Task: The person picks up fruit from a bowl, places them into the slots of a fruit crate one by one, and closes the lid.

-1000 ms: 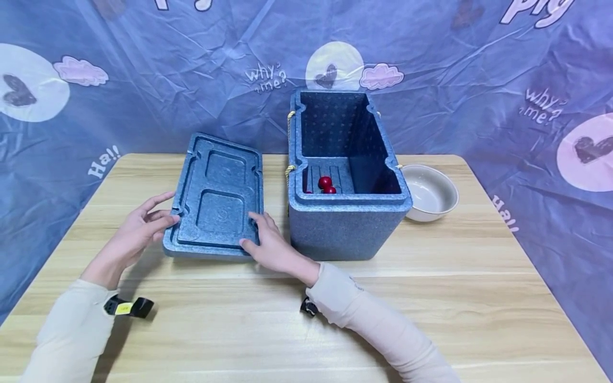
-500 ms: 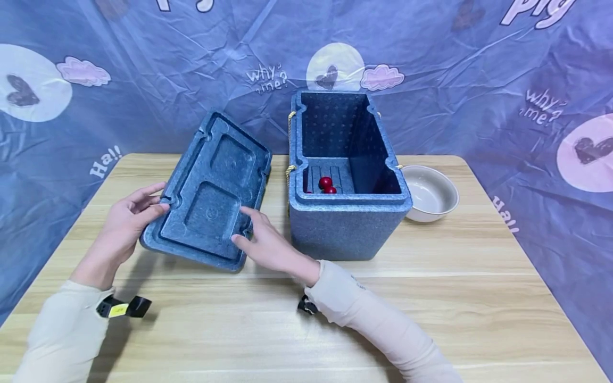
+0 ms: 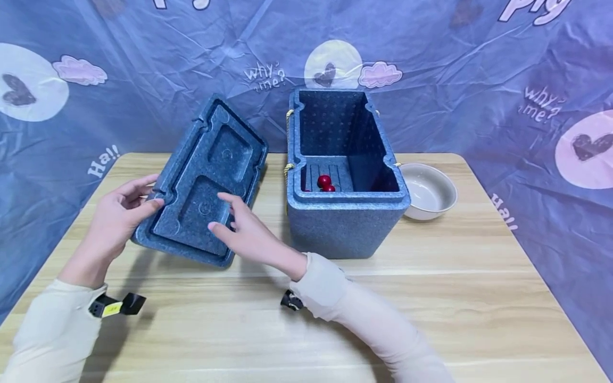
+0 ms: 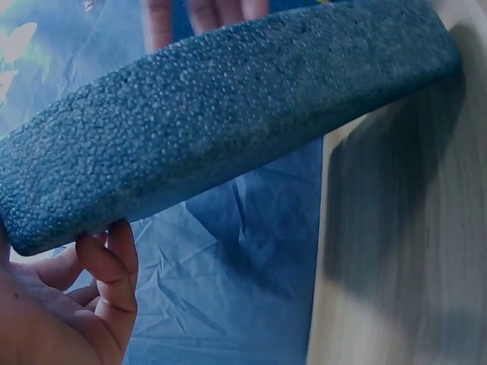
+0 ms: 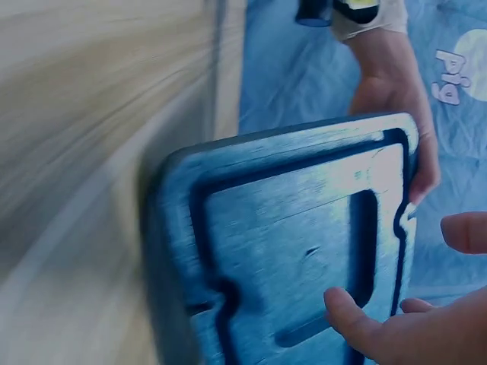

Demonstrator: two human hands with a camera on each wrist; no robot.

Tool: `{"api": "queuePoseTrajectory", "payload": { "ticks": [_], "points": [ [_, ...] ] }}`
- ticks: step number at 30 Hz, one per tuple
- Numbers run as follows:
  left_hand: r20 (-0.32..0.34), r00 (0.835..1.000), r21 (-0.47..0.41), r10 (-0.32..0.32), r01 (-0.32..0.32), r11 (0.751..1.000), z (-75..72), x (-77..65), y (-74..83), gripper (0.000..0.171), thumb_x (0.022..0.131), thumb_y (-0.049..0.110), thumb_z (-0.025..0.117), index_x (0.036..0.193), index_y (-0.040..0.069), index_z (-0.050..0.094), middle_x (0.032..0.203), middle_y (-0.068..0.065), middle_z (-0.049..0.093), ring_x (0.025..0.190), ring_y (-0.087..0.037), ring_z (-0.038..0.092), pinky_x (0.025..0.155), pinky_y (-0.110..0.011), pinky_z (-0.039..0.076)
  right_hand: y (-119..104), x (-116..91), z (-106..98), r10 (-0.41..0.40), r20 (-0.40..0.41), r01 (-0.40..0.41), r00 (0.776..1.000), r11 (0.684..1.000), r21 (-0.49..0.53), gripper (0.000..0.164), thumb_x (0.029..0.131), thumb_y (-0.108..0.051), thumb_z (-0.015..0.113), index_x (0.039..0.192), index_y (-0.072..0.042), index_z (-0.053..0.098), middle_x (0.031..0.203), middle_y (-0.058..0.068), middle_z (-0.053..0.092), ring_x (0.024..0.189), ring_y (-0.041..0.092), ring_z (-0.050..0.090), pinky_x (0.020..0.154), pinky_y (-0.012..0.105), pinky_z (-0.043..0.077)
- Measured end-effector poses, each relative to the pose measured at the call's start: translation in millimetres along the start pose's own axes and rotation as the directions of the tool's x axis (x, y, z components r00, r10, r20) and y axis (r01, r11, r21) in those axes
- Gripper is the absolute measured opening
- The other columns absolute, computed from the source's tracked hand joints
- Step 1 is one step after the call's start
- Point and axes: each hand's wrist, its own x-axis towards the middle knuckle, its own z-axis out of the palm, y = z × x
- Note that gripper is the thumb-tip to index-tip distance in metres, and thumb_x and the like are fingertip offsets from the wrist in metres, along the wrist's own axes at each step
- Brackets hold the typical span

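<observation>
A blue foam lid (image 3: pixel 191 242) is tilted at the left of the table, its recessed side toward me and its left edge raised. My left hand (image 3: pixel 112 223) grips that left edge, the thumb on the recessed face and the other fingers behind, as the left wrist view (image 4: pixel 65 304) bears out. Over the lid's lower recess is my right hand (image 3: pixel 251 234), its thumb and forefinger spread and holding nothing; whether it touches the lid I cannot tell. To the right stands the lidless blue foam box (image 3: pixel 342 231), with several red cherries (image 3: pixel 324 181) on its floor.
A pale round bowl (image 3: pixel 428 194) stands right behind the box's right side. Yellow cord (image 3: pixel 288 169) runs along the box's sides. The wooden table (image 3: pixel 230 330) ends at a blue printed cloth (image 3: pixel 167 69) behind.
The lid has been lifted on its left side and tilted by my left hand, which moved left. My right hand has come off the lid's right edge and moved left over its face.
</observation>
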Motion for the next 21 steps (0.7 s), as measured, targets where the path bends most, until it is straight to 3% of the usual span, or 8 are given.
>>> {"api": "queuePoseTrajectory", "payload": {
  "ticks": [5, 12, 21],
  "points": [
    [-0.008, 1.0, 0.057, -0.015, 0.015, 0.998, 1.1, -0.4, 4.0, 0.044, 0.085, -0.004, 0.065, 0.111, 0.032, 0.067, 0.085, 0.017, 0.065, 0.07, 0.003, 0.057, 0.065, -0.008, 0.043, -15.8, 9.1, 11.4, -0.036, -0.015, 0.037, 0.999, 0.998, 0.058, 0.061, 0.098, -0.022, 0.055, 0.151, -0.016, 0.025, 0.158, 0.009, 0.026, 0.142, 0.028, 0.035, 0.109, 0.034, 0.04],
    [-0.003, 1.0, 0.06, -0.018, 0.019, 0.998, 2.5, 0.3, 6.0, 0.045, 0.085, -0.002, 0.066, 0.115, 0.031, 0.066, 0.088, 0.017, 0.065, 0.075, 0.004, 0.058, 0.068, -0.008, 0.044, -24.8, 21.0, 18.5, -0.039, -0.038, 0.042, 0.999, 0.996, 0.082, 0.063, 0.098, -0.026, 0.056, 0.152, -0.019, 0.024, 0.157, 0.011, 0.027, 0.14, 0.025, 0.04, 0.108, 0.032, 0.041],
    [0.005, 1.0, 0.207, -0.03, 0.028, 0.978, 0.9, -5.2, 11.2, 0.049, 0.087, 0.003, 0.066, 0.129, 0.026, 0.062, 0.095, 0.022, 0.063, 0.088, 0.005, 0.056, 0.076, -0.007, 0.04, -25.6, 30.9, 19.0, -0.041, -0.074, 0.054, 0.996, 0.981, 0.185, 0.061, 0.098, -0.025, 0.056, 0.151, -0.022, 0.025, 0.156, 0.01, 0.028, 0.137, 0.023, 0.044, 0.103, 0.024, 0.043]
  ]
}}
